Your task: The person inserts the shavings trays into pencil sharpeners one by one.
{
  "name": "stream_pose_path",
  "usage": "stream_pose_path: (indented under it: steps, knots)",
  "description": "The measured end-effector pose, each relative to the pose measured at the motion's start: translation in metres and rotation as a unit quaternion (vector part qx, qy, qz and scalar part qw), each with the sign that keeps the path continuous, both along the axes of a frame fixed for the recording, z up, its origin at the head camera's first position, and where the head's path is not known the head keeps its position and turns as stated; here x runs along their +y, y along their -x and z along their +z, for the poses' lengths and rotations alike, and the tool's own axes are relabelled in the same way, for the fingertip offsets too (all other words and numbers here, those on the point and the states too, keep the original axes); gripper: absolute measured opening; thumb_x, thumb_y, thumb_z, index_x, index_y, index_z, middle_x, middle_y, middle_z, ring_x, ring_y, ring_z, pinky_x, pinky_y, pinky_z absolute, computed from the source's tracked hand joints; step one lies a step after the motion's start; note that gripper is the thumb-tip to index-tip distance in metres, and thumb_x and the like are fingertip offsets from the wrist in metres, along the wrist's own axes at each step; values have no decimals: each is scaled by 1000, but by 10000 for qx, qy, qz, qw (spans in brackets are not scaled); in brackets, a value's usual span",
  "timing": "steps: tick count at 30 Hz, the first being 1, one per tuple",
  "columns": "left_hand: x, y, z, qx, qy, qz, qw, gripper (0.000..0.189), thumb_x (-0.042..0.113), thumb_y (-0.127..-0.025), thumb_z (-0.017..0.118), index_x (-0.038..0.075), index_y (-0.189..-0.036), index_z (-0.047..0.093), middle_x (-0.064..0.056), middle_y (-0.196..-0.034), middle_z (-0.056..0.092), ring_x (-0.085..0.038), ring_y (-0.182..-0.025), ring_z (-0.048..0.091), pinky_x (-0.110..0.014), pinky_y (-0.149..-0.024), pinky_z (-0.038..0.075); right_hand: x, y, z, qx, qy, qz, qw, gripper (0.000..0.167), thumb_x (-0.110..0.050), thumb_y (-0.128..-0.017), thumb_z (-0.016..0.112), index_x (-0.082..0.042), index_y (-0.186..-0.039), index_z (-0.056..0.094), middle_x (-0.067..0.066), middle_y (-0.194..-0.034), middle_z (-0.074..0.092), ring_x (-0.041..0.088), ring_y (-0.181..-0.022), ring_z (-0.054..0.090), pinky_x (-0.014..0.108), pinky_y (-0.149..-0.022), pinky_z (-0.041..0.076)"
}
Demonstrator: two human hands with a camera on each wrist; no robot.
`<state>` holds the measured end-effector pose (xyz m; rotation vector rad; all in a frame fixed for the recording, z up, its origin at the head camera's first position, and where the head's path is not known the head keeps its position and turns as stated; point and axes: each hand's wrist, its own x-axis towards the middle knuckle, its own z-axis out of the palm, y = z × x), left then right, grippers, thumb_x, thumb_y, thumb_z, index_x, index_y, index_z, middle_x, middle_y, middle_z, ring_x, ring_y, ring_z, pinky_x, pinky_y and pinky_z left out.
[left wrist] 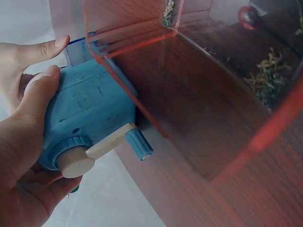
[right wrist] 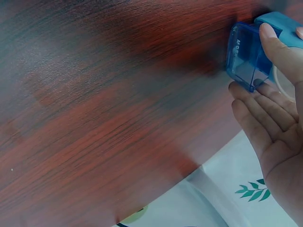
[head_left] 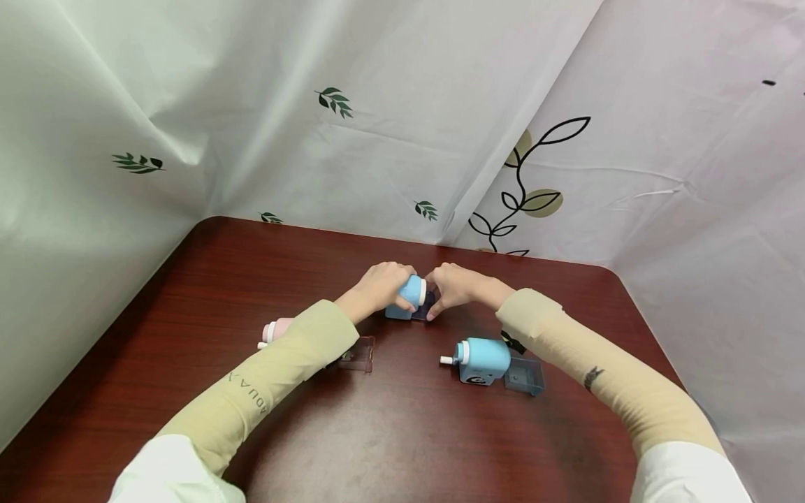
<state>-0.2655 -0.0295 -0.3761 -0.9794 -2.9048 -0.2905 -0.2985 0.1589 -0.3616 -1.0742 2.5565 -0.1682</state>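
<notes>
A blue crank pencil sharpener (left wrist: 90,106) stands toward the back middle of the table. My left hand (head_left: 383,285) grips its body, thumb on one side and fingers curled round the other. In the left wrist view its crank handle (left wrist: 139,144) points away from the palm. Out of its other end sticks a see-through blue drawer (right wrist: 242,54). My right hand (head_left: 455,285) holds this drawer between thumb and fingers, the thumb on one edge and the fingertips at the opposite edge.
A second blue sharpener (head_left: 487,360) stands front right, its clear drawer (head_left: 524,376) pulled out. A pink sharpener (head_left: 279,327) is partly hidden behind the left sleeve. Near it a red-edged clear drawer (head_left: 360,354) contains shavings (left wrist: 270,80). A white patterned curtain (head_left: 377,140) hangs behind the table.
</notes>
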Motion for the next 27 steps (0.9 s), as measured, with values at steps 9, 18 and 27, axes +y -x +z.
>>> stream_pose_path:
  steps: [9, 18, 27]
  knots:
    - [0, -1, 1, -20, 26, 32, 10000, 63, 45, -70, 82, 7, -117, 64, -6, -103, 71, -21, -90, 65, -35, -80, 54, 1, -2, 3, -33, -63, -46, 10000, 51, -37, -71, 84, -7, -109, 69, 4, -101, 73, 12, -86, 69, 27, -76, 55]
    - [0, -1, 1, -96, 21, 60, 9999, 64, 45, -70, 82, 6, -118, 64, -7, -105, 71, -21, -91, 65, -35, -81, 54, 1, -1, 6, -74, -39, -76, 9999, 56, -33, -68, 86, -5, -113, 68, 6, -104, 73, 14, -90, 70, 28, -79, 56]
    - [0, -1, 1, -89, 13, 48, 9999, 64, 45, -71, 82, 6, -118, 64, -7, -105, 71, -21, -90, 65, -35, -81, 54, -1, 1, 4, -176, -115, -186, 9996, 53, -29, -68, 87, -3, -111, 68, 8, -103, 73, 15, -92, 70, 28, -80, 56]
